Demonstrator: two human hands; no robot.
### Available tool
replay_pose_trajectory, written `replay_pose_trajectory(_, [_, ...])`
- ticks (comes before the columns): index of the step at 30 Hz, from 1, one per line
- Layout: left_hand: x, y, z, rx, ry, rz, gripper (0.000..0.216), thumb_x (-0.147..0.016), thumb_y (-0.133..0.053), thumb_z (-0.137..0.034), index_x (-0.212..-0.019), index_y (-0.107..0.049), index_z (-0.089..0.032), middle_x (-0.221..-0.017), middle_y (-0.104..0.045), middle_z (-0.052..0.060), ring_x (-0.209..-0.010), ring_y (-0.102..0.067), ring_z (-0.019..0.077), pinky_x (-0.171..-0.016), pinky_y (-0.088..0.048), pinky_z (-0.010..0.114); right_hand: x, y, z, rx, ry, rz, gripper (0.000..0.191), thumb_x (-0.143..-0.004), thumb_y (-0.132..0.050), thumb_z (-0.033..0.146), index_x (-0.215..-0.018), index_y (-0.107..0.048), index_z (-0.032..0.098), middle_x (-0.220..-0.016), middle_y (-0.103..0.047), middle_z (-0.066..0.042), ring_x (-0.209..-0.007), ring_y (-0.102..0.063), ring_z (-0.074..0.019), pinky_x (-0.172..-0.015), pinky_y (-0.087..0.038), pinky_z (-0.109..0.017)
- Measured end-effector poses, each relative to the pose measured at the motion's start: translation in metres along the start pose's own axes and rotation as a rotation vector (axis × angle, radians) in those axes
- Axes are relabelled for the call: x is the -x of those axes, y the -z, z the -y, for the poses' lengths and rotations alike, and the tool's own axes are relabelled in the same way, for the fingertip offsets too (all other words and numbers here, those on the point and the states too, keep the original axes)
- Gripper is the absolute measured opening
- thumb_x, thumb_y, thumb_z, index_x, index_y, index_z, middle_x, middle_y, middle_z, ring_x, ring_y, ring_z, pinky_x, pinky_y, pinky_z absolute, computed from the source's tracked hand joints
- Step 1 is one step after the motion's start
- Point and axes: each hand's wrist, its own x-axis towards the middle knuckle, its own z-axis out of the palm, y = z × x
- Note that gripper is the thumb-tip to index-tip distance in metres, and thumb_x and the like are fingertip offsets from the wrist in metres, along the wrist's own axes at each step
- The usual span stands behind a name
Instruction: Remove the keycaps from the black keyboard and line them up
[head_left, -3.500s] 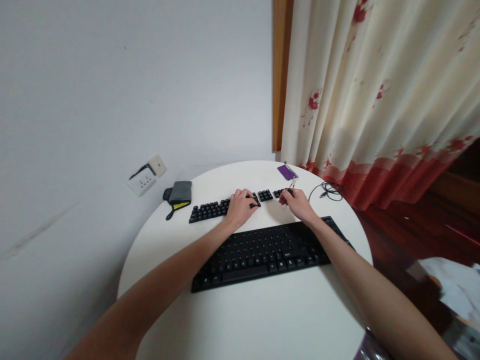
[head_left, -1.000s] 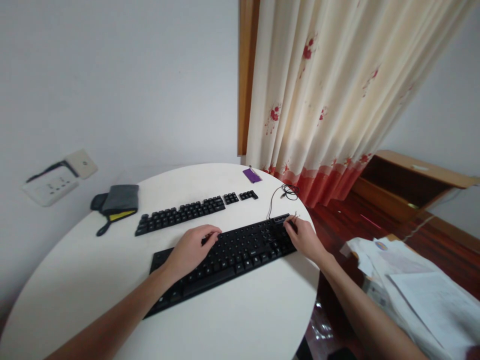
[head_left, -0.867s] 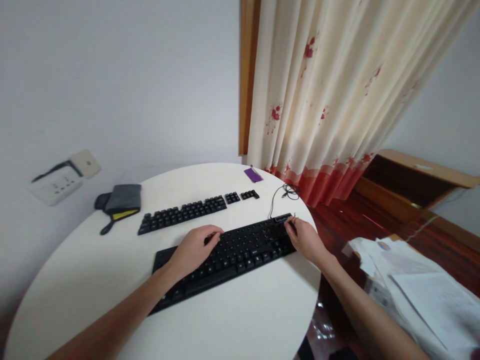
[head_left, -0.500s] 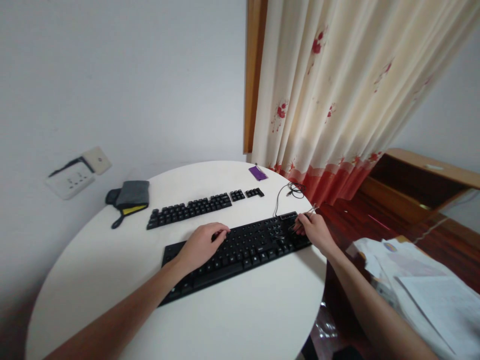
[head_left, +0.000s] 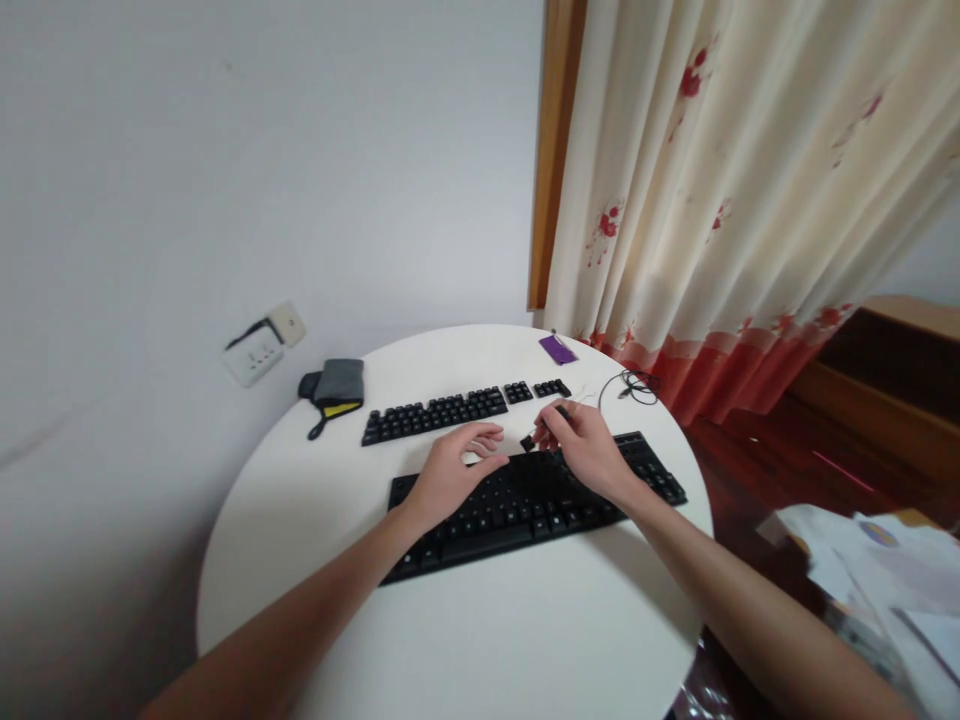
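Over a round, smooth white table (head_left: pixel 420 640), a square black plastic keycap (head_left: pixel 527 443) shows just beside our right hand (head_left: pixel 592 450), near a long black keyboard (head_left: pixel 517 508). Half hidden is the thin wire tool (head_left: pixel 564 411) we grip there; our left hand (head_left: pixel 454 465) is unclenched, loosely curved, thumb apart.

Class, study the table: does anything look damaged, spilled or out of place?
Yes: black keycaps lie in rows beyond the keyboard, odd because such caps normally sit on one. No spill shows; damage I cannot judge.
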Motion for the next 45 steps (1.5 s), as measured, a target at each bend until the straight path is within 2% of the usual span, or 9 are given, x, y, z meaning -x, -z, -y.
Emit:
replay_pose_trajectory(4, [-0.001, 0.004, 0.008, 0.066, -0.046, -0.108, 0.036, -0.074, -0.077, -0.025, -0.106, -0.064, -0.017, -0.101, -0.069, 0.007, -0.083, -0.067, 0.0164, -0.082, -0.057, 0.033, -0.021, -0.037, -0.004, -0.048, 0.040, 0.074, 0.035, -0.090, -0.048, 0.046, -0.077, -0.060, 0.016, -0.066, -0.064, -0.003, -0.057, -0.058, -0.0128, -0.052, -0.047, -0.023])
replay_pose_trajectory(9, [-0.005, 0.010, 0.014, -0.059, -0.120, -0.180, 0.020, -0.077, -0.074, -0.022, -0.095, -0.067, -0.017, -0.092, -0.067, 0.004, -0.077, -0.066, 0.0144, -0.074, -0.059, 0.028, -0.024, -0.055, -0.020, -0.065, -0.018, 0.070, 0.038, -0.092, -0.046, 0.049, -0.084, -0.063, 0.016, -0.078, -0.069, -0.006, -0.070, -0.066, -0.0165, -0.061, -0.052, -0.026])
replay_pose_trajectory(13, [-0.005, 0.010, 0.017, -0.159, -0.178, -0.154, 0.015, -0.080, -0.072, -0.021, -0.094, -0.068, -0.018, -0.091, -0.066, 0.004, -0.075, -0.066, 0.0139, -0.073, -0.059, 0.028, -0.016, -0.056, -0.030, -0.112, -0.152, 0.109, 0.038, -0.092, -0.046, 0.048, -0.096, -0.065, 0.015, -0.073, -0.071, -0.007, -0.066, -0.068, -0.0176, -0.063, -0.054, -0.028])
replay_pose_trajectory(19, [-0.004, 0.007, 0.015, -0.202, -0.211, -0.086, 0.013, -0.083, -0.070, -0.023, -0.094, -0.070, -0.018, -0.089, -0.068, 0.005, -0.076, -0.065, 0.0152, -0.074, -0.058, 0.029, -0.012, -0.056, -0.033, -0.028, -0.095, -0.003, 0.037, -0.091, -0.049, 0.043, -0.086, -0.067, 0.011, -0.071, -0.071, -0.009, -0.061, -0.067, -0.0171, -0.058, -0.051, -0.026])
replay_pose_trajectory(25, [-0.003, 0.004, 0.011, -0.120, -0.161, -0.118, 0.012, -0.079, -0.072, -0.020, -0.091, -0.072, -0.019, -0.095, -0.069, 0.005, -0.088, -0.065, 0.0179, -0.081, -0.056, 0.030, -0.013, -0.055, -0.033, 0.002, -0.079, -0.015, 0.035, -0.092, -0.047, 0.041, -0.083, -0.065, 0.012, -0.072, -0.071, -0.009, -0.060, -0.066, -0.0172, -0.057, -0.049, -0.026])
replay_pose_trajectory(32, [-0.010, 0.012, 0.020, 0.053, 0.037, -0.179, 0.014, -0.077, -0.072, -0.024, -0.089, -0.071, -0.016, -0.088, -0.070, 0.005, -0.080, -0.067, 0.0168, -0.076, -0.058, 0.029, -0.005, -0.053, -0.033, 0.387, 0.101, -0.023, 0.026, -0.094, -0.044, 0.028, -0.082, -0.064, 0.016, -0.074, -0.068, -0.007, -0.069, -0.063, -0.0192, -0.070, -0.046, -0.030])
replay_pose_trajectory(36, [-0.012, 0.022, 0.018, -0.009, -0.040, -0.134, 0.016, -0.079, -0.071, -0.027, -0.092, -0.073, -0.018, -0.093, -0.069, 0.006, -0.083, -0.067, 0.0174, -0.078, -0.058, 0.030, -0.005, -0.051, -0.029, 0.351, 0.259, -0.031, 0.020, -0.093, -0.043, 0.021, -0.084, -0.060, 0.017, -0.089, -0.064, -0.008, -0.088, -0.060, -0.0200, -0.082, -0.044, -0.032])
replay_pose_trajectory(41, [-0.008, 0.017, 0.013, -0.098, -0.100, -0.102, 0.023, -0.074, -0.077, -0.022, -0.096, -0.072, -0.019, -0.089, -0.071, 0.003, -0.078, -0.067, 0.0157, -0.077, -0.056, 0.029, -0.005, -0.048, -0.027, 0.244, 0.301, 0.107, 0.024, -0.094, -0.035, 0.013, -0.103, -0.057, 0.019, -0.084, -0.061, -0.002, -0.076, -0.057, -0.0152, -0.074, -0.044, -0.028])
replay_pose_trajectory(45, [-0.007, 0.016, 0.013, -0.082, -0.074, -0.104, 0.031, -0.068, -0.082, -0.021, -0.096, -0.069, -0.018, -0.086, -0.072, 0.002, -0.077, -0.067, 0.0157, -0.077, -0.056, 0.028, -0.004, -0.045, -0.025, 0.337, 0.356, 0.187, 0.016, -0.090, -0.050, 0.013, -0.099, -0.061, 0.020, -0.088, -0.061, -0.003, -0.081, -0.056, -0.0161, -0.075, -0.043, -0.028])
